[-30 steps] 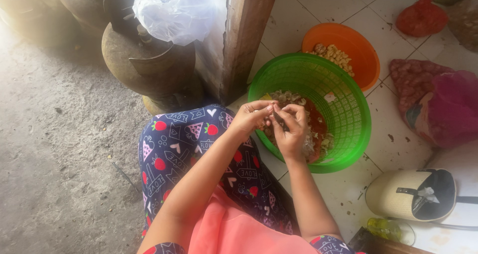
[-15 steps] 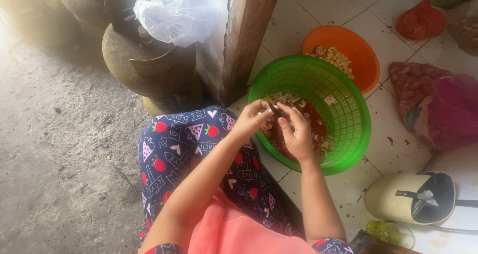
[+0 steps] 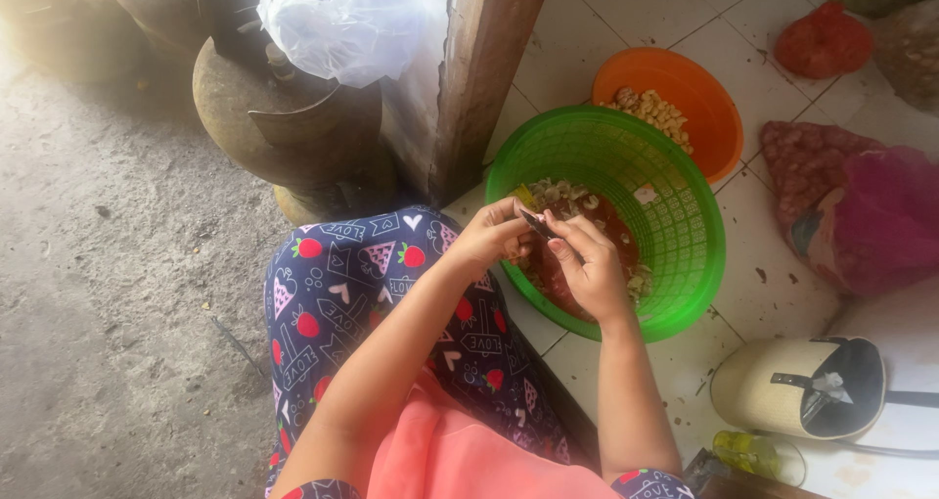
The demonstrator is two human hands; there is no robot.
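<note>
Together our left hand (image 3: 489, 240) and right hand (image 3: 587, 264) pinch a small knife (image 3: 536, 225), fingers clamped. We work over the green basket (image 3: 685, 215), so peels drop in; orange bowl (image 3: 704, 108) at one o'clock.

I see both hands, left hand (image 3: 489, 240) and right hand (image 3: 587, 264), meeting over the near rim of the basket (image 3: 685, 196). Bowl (image 3: 704, 117) touches it at one o'clock. Sack (image 3: 851, 205) sits at three, post (image 3: 479, 78) at ten.

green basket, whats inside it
The green basket holds pale peeled scraps and skins over a reddish heap. The left hand and right hand, working with a small dark blade, cover the near part.
</note>
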